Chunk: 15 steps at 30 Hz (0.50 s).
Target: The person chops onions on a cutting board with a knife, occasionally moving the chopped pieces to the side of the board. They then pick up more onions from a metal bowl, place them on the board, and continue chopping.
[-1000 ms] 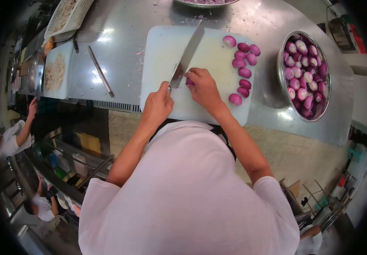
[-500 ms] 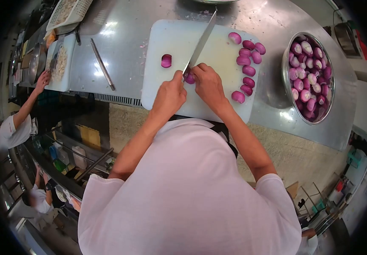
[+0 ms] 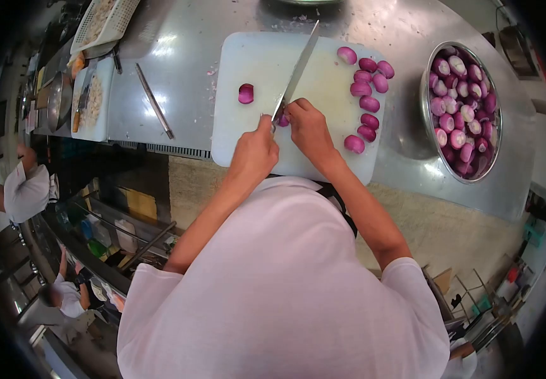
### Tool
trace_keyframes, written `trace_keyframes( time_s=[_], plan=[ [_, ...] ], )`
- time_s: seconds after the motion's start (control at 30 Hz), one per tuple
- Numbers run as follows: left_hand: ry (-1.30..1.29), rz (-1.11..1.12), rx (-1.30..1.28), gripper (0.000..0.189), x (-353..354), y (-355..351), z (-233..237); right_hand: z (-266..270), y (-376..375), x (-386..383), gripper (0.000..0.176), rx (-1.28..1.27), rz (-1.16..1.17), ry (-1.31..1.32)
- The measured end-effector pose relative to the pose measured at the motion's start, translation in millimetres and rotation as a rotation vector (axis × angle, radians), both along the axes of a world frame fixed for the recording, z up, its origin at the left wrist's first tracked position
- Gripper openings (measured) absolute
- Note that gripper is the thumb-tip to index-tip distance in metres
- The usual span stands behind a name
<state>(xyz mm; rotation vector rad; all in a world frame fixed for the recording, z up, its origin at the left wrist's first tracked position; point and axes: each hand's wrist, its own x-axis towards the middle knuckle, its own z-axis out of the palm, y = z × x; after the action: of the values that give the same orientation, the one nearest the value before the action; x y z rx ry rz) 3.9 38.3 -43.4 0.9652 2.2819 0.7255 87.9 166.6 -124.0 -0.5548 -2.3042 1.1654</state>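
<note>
My left hand (image 3: 255,150) is closed around the handle of a long kitchen knife (image 3: 301,60), whose blade points up and away over the white cutting board (image 3: 235,60). My right hand (image 3: 311,129) is closed on a purple onion (image 3: 283,120) beside the blade's lower end; the fingers hide much of it. A single purple onion (image 3: 246,93) lies on the board to the left. Several more onions (image 3: 365,87), peeled and purple, are spread along the board's right side.
Right of the board stands a metal bowl (image 3: 424,114) full of onions. A thin metal rod-like tool (image 3: 155,101) lies to the left. Farther left are another cutting board (image 3: 100,129) with chopped pale food, a knife with a wooden handle (image 3: 76,122), a white basket (image 3: 124,18) and a co-worker (image 3: 26,192).
My hands keep nearly the same place, with the knife and onion still held. The co-worker's hand at the left has drawn back from the other board, where a knife now shows.
</note>
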Motion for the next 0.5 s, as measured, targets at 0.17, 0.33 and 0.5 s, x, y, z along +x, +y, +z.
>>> trace_keyframes(
  time_s=[0.17, 0.33, 0.5],
  plan=[
    [-0.007, -0.042, -0.065, 0.033, -4.9, 11.0, 24.0, 0.8, 0.4, 3.2, 0.014, -0.007, 0.005, 0.007],
    [0.064, -0.046, -0.021, 0.034, 2.1, 8.5, -12.6, -1.0, -0.6, 2.0, 0.013, -0.030, -0.014, 0.048],
    [-0.018, -0.047, -0.104, 0.036, 1.1, 10.3, 24.6, -5.9, -0.2, 3.0, 0.014, -0.015, -0.015, 0.031]
  ],
)
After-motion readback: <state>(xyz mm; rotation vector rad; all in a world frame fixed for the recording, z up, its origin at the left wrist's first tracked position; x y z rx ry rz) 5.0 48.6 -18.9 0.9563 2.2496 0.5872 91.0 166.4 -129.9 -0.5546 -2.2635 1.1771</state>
